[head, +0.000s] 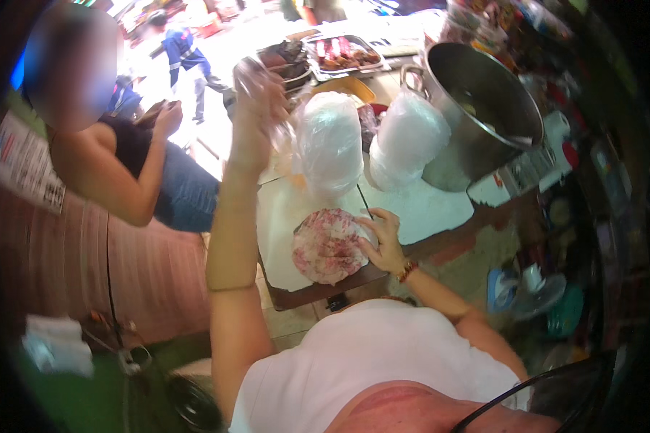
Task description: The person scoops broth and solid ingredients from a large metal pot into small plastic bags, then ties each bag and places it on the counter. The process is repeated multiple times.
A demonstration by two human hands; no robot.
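Observation:
My left hand (262, 97) is raised at the upper left of the table, blurred, with a crumpled clear plastic bag (249, 73) in it. Low on the white tabletop (281, 238) lies a round plate (327, 246) with a mottled pink and red surface. At the plate's right rim is my right hand (384, 238), thumb and fingers apart, fingertips at the edge; whether they press on it is unclear. Beyond the plate two bulky white bundles in clear plastic stand side by side, a left bundle (330, 143) and a right bundle (409, 140).
A big metal pot (482, 97) stands at the table's right. A metal tray (346, 54) of food and a round container (295, 62) of dark food are at the back, near a yellow container (349, 86). A person (114, 162) stands close on the left; another person (187, 51) is farther off.

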